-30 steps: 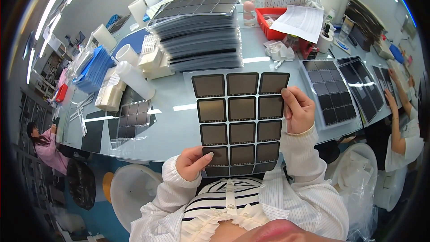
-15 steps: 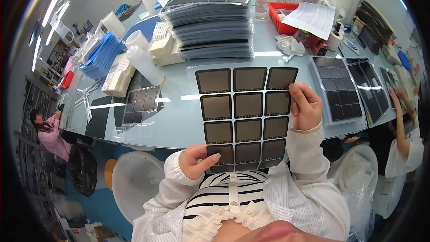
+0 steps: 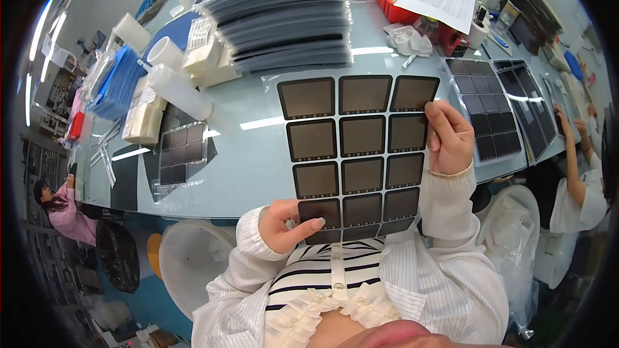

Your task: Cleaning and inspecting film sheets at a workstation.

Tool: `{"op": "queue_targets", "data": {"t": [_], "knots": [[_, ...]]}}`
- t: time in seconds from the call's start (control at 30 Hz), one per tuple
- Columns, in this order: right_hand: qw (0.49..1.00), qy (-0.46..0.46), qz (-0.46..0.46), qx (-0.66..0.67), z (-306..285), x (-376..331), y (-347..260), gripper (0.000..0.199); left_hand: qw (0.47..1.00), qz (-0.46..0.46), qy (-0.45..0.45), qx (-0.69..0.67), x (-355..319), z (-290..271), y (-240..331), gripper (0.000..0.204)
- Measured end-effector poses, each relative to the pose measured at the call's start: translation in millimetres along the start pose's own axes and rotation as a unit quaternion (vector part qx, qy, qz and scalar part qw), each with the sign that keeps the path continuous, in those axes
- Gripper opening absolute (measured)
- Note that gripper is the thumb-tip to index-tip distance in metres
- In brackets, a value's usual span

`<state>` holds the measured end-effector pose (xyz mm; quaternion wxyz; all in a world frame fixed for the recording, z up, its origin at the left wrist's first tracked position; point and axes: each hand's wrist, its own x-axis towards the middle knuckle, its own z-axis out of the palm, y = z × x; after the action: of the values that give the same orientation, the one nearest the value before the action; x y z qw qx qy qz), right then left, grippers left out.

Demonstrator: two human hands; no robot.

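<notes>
A clear sheet carrying a grid of dark, black-framed rectangular panels (image 3: 363, 136) is held up in front of me, tilted, with its near edge close to my chest. My left hand (image 3: 284, 225) pinches its lower left corner, thumb on top over a panel. At the upper right edge, my right hand (image 3: 450, 136) grips it between thumb and fingers. Beyond the sheet rises a tall stack of similar clear-and-dark sheets (image 3: 284, 29). To the right lies a pile of like panel sheets (image 3: 487, 100), and a smaller panel sheet (image 3: 183, 153) rests on the table at left.
On the glass-topped table (image 3: 238, 174) stand a white squeeze bottle (image 3: 180, 95), bundles of pale wipes (image 3: 143, 119) and a red tray (image 3: 383, 0) under papers. A white bin (image 3: 193, 264) is below the edge. At far right are another person's hands (image 3: 570, 125).
My view has tilted down and shifted slightly, so the table's things sit higher and further left. Both hands keep their hold on the sheet, which appears slightly closer.
</notes>
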<state>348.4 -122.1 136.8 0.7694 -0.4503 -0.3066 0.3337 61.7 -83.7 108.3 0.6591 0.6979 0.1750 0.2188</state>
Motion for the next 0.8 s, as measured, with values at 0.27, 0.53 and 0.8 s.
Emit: {"op": "queue_targets", "data": {"t": [0.27,0.53,0.8], "knots": [[1.000,-0.009,-0.007,-0.001,1,13,6,0.016,1.000,0.022,0.002,-0.018,12,-8,-1,0.017],[1.000,-0.009,0.016,-0.012,12,20,12,0.017,1.000,-0.005,-0.013,-0.011,3,-14,0,0.020],[0.999,-0.021,0.009,0.024,-2,27,16,0.016,0.999,0.026,0.017,0.009,2,-7,-10,0.014]]}}
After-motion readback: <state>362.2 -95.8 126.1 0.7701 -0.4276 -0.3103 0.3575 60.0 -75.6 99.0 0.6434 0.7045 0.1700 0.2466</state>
